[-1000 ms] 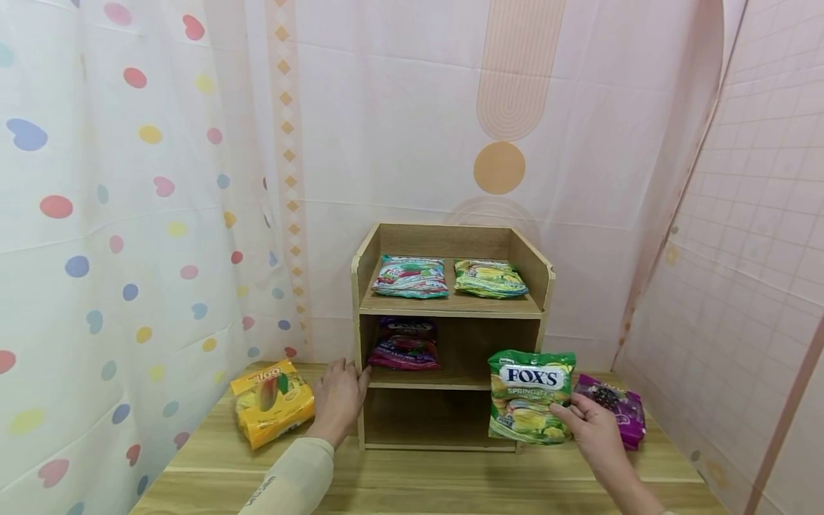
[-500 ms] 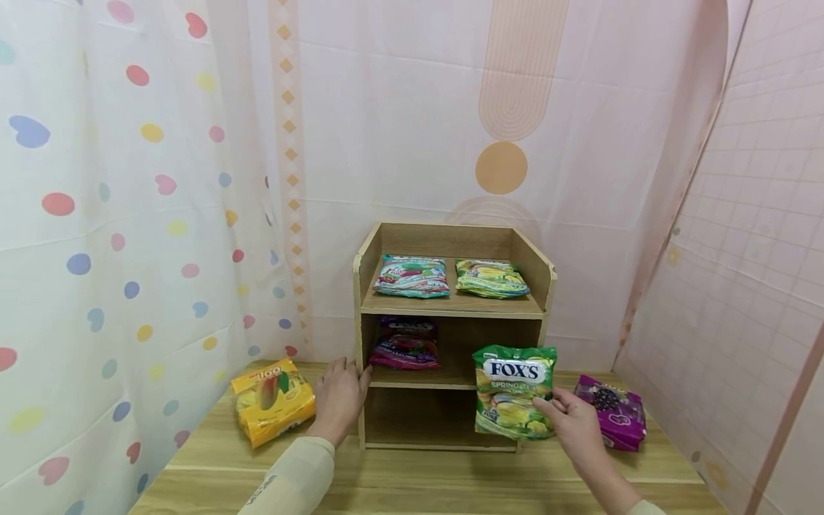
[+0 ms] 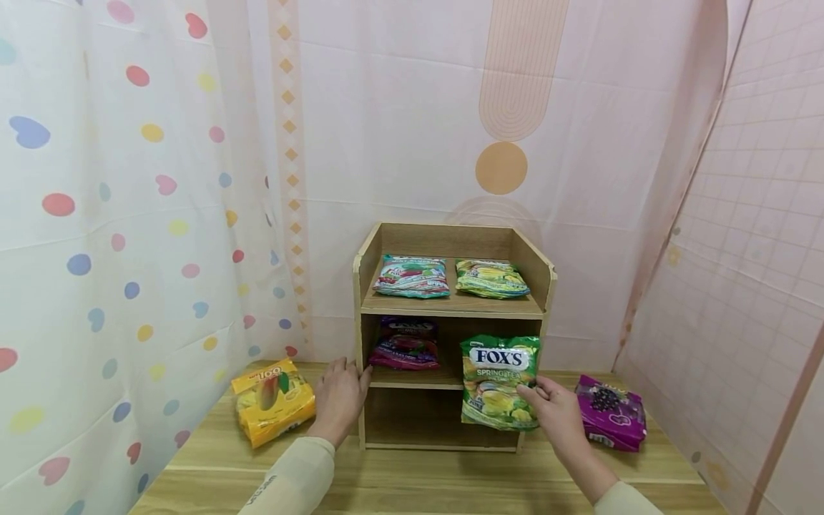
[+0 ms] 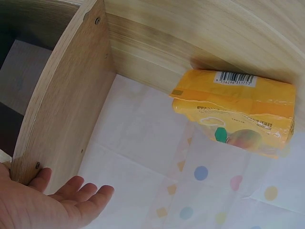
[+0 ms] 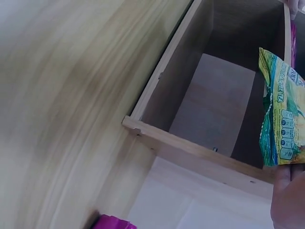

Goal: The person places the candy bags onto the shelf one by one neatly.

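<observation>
My right hand [image 3: 558, 415] pinches the right edge of a green Fox's Spring Tea candy bag [image 3: 499, 383]. The bag hangs upright in front of the right half of the shelf's middle and lower levels. In the right wrist view the candy bag [image 5: 285, 114] shows edge-on beside the shelf's opening. My left hand [image 3: 341, 397] rests at the left side panel of the small wooden shelf [image 3: 450, 312]; in the left wrist view its fingers [image 4: 95, 202] lie extended along the panel. A dark purple Fox's candy bag [image 3: 405, 345] leans inside the middle level, at left.
On the top level lie a teal candy bag [image 3: 412, 277] and a yellow-green candy bag [image 3: 492, 278]. A yellow mango candy bag [image 3: 274, 402] sits on the table left of the shelf, a purple candy bag [image 3: 611, 413] to its right. Curtains [image 3: 412, 129] stand behind.
My right hand has carried the green candy bag leftward and slightly up, from beside the shelf's right edge to in front of its openings. The left hand has stayed at the side panel.
</observation>
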`<state>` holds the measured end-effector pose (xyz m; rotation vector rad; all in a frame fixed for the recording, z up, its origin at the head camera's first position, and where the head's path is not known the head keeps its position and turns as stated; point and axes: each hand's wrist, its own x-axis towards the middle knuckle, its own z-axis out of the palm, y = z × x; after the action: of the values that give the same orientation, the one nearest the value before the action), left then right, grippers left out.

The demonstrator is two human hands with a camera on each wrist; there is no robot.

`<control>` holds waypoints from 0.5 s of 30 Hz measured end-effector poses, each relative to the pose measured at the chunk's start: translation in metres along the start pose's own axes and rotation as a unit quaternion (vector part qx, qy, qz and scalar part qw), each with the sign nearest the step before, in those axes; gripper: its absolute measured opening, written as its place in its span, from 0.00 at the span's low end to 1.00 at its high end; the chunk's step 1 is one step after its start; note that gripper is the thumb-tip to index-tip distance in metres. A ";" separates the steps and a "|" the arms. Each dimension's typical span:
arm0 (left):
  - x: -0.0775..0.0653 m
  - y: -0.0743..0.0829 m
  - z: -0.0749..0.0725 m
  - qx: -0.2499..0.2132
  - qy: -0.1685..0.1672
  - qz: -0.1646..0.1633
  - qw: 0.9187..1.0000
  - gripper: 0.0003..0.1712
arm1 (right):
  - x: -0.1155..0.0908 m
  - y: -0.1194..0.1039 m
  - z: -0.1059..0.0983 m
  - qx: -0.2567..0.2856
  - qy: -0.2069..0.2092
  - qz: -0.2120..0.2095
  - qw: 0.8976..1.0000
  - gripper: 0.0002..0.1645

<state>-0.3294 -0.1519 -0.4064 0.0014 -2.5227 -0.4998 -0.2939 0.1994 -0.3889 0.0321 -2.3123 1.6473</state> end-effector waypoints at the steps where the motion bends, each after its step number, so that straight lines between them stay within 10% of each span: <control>1: 0.000 0.000 0.000 0.000 0.000 0.000 1.000 0.25 | 0.000 -0.001 0.001 0.000 -0.001 0.001 1.000 0.34; 15: 0.000 0.002 -0.001 0.004 -0.002 -0.008 1.000 0.26 | 0.010 -0.019 0.011 -0.004 -0.001 0.011 1.000 0.36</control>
<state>-0.3289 -0.1507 -0.4053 0.0246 -2.5306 -0.4974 -0.3028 0.1841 -0.3723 0.0068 -2.3287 1.6482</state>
